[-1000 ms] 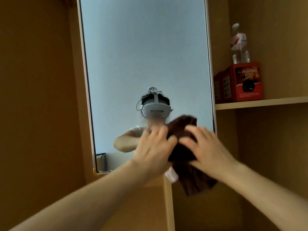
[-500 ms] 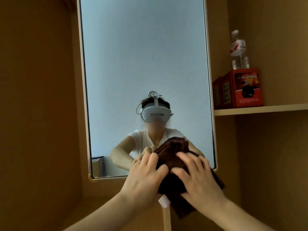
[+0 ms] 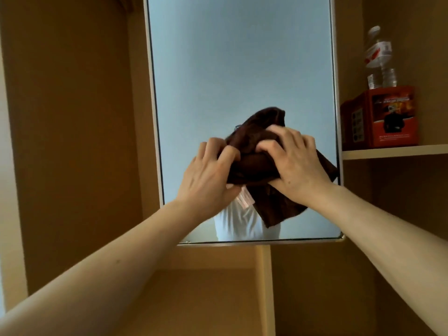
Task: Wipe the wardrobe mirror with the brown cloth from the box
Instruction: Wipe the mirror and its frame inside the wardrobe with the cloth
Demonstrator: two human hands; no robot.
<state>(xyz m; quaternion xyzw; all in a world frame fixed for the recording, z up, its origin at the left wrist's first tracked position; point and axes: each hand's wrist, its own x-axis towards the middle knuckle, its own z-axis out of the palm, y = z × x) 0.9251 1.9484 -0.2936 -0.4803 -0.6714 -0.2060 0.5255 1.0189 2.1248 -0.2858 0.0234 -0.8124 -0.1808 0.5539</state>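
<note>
A tall wardrobe mirror [image 3: 242,57] with a pale frame fills the upper middle of the view. The brown cloth [image 3: 257,163] is bunched against its lower half, with a white label hanging from its lower left. My left hand [image 3: 208,175] grips the cloth's left side, fingers curled into the fabric. My right hand [image 3: 295,163] grips its right side from above, fingers bent over the folds. A loose corner of cloth hangs down below my right wrist. The cloth and hands hide most of my reflection.
A red box [image 3: 385,117] stands on the wooden shelf [image 3: 397,150] to the right of the mirror, with a clear plastic bottle [image 3: 379,59] behind it. Wooden wardrobe panels [image 3: 72,117] enclose both sides, and a vertical divider [image 3: 265,287] runs below the mirror.
Both hands have carried the cloth up the mirror from near its bottom edge and to the right. The cloth now covers the reflected head. The view has shifted left and up.
</note>
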